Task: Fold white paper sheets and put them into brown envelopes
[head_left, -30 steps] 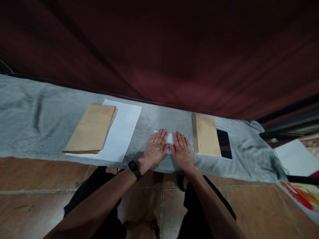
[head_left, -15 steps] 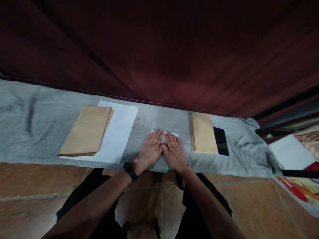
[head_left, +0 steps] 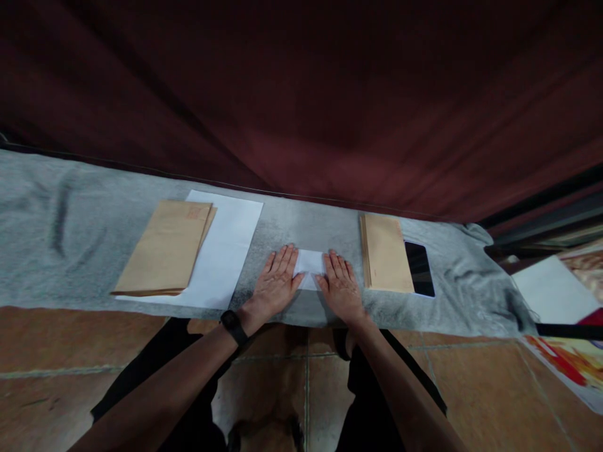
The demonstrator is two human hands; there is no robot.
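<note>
A small folded white paper (head_left: 309, 262) lies flat on the grey cloth in front of me. My left hand (head_left: 277, 280) rests palm down over its left end, fingers stretched out. Over the right end lies my right hand (head_left: 340, 285), also flat with its fingers extended. The paper's middle shows between the two hands; its ends are hidden beneath them. To the left, brown envelopes (head_left: 164, 246) sit on larger white sheets (head_left: 230, 238). On the right is a stack of smaller brown envelopes (head_left: 387, 254).
A dark-screened phone (head_left: 419, 269) lies beside the right-hand envelopes, partly under them. The grey cloth (head_left: 85, 232) covers a narrow surface with a dark red curtain (head_left: 301, 113) behind it. At far right are a white board (head_left: 554, 290) and a colourful printed sheet (head_left: 568, 367).
My hands have slid apart, left hand to the left and right hand to the right, along the folded paper. More of its middle is uncovered now.
</note>
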